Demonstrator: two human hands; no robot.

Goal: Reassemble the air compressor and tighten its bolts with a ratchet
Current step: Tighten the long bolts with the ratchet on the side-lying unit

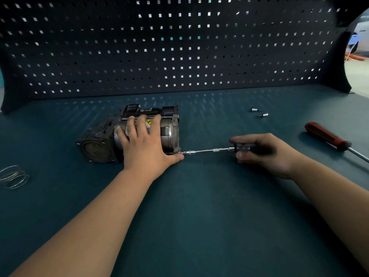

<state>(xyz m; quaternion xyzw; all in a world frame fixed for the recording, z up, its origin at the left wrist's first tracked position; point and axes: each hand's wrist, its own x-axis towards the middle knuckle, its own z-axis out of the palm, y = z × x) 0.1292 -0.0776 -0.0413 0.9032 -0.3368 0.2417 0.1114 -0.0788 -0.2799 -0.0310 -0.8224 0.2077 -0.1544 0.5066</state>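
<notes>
The air compressor (99,144), dark metal with a silver cylinder and a yellow label, lies on its side on the green bench mat. My left hand (145,142) rests on top of its cylinder with fingers spread and the thumb down at its right end plate. My right hand (263,152) grips the dark handle of a slim driver tool (209,151). The tool's chrome shaft runs level to the left, and its tip meets a bolt at the lower corner of the compressor's end plate (175,134).
A red-handled screwdriver (327,137) lies at the right of the mat. Two small chrome bits (259,112) sit behind my right hand. A coil of wire (14,176) lies at the left edge. A dark pegboard (179,47) walls off the back.
</notes>
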